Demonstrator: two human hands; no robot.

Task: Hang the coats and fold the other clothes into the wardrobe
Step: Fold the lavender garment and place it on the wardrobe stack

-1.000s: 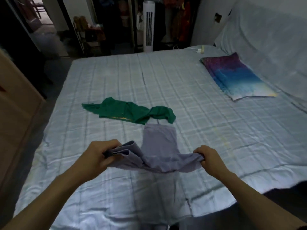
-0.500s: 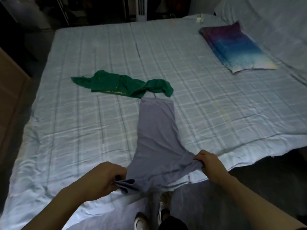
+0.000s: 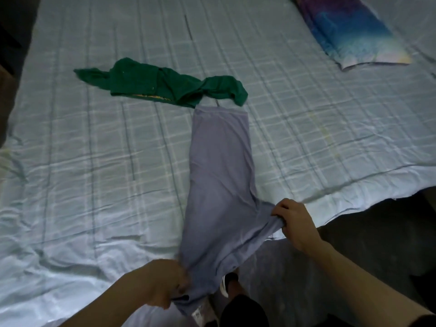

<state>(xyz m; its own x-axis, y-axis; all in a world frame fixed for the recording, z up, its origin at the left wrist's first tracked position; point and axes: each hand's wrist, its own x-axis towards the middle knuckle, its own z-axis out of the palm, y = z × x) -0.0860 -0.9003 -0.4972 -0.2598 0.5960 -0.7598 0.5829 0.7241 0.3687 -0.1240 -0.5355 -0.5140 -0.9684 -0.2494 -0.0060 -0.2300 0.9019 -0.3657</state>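
Pale checked bedding covers the bed (image 3: 82, 161) under the head camera. A lilac garment (image 3: 219, 173) lies lengthwise on it, with its near end lifted past the edge. The left hand (image 3: 162, 282) grips one corner and the right hand (image 3: 295, 223) pinches the other. A crumpled green garment (image 3: 160, 83) lies at its far end. Folding looks barely begun: neither piece is folded, and no wardrobe is in view.
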